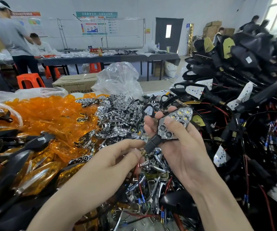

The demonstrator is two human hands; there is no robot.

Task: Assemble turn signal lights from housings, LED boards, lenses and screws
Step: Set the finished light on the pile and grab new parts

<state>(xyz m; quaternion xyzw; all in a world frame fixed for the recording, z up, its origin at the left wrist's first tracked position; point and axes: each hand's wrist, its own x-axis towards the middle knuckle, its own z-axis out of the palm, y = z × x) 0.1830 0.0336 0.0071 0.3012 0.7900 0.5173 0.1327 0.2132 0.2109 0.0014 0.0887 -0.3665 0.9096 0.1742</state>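
Observation:
My right hand [182, 147] grips a black turn signal housing [152, 142] that has a chrome reflector with lit-looking LEDs [176, 122] seated in it; my thumb lies across the reflector. My left hand [122, 155] pinches the housing's stem end and its wires, just left of my right hand. A heap of orange lenses [51, 114] lies at the left. Loose chrome reflectors [117, 110] pile up in the middle. At the right rises a tall stack of black housings with white LED boards and wires [234, 90].
Finished lights with orange lenses [26, 172] lie at the lower left. A clear plastic bag [119, 79] and a cardboard box [76, 82] stand behind the piles. Other people work at a long table [101, 58] at the back, with orange stools [30, 80] near it.

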